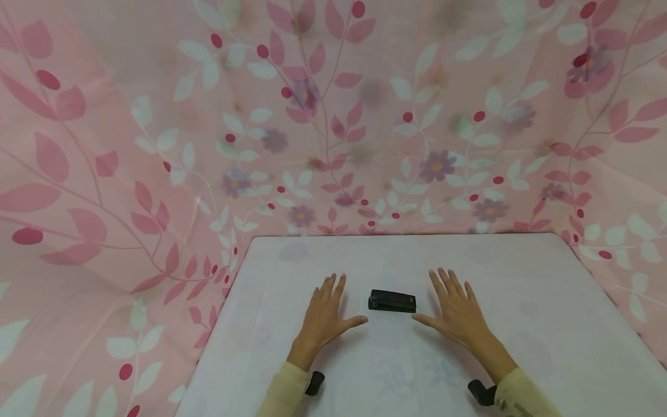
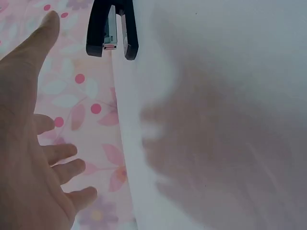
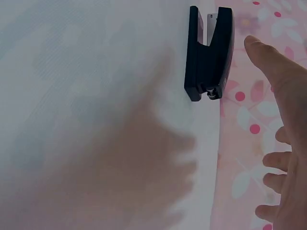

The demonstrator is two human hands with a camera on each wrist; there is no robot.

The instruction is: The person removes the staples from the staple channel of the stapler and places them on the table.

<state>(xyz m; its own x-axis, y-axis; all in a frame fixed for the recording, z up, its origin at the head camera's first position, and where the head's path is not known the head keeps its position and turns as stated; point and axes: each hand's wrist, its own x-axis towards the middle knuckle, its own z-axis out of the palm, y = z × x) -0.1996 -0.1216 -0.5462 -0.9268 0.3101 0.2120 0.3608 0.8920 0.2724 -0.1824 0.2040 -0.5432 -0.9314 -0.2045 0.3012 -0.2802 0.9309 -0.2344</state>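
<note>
A black stapler (image 1: pixel 392 301) lies on the white table between the two hands. In the left wrist view the open front end of the stapler (image 2: pixel 111 28) faces the left hand, with a metal strip showing inside. Its hinged rear end shows in the right wrist view, where the stapler (image 3: pixel 208 57) stands near the right thumb. My left hand (image 1: pixel 324 315) is to the left of it, fingers spread and thumb pointing inward. On the other side my right hand (image 1: pixel 458 313) has its fingers spread too, thumb tip close to the stapler's near right corner. Neither hand holds anything.
The white-covered table (image 1: pixel 396 370) reaches back to a pink floral cloth (image 1: pixel 333 127) that hangs behind it and along both sides. Dark wrist devices (image 1: pixel 482 392) sit at the cuffs of the pale yellow sleeves (image 1: pixel 286 388). Both hands cast soft shadows on the tabletop.
</note>
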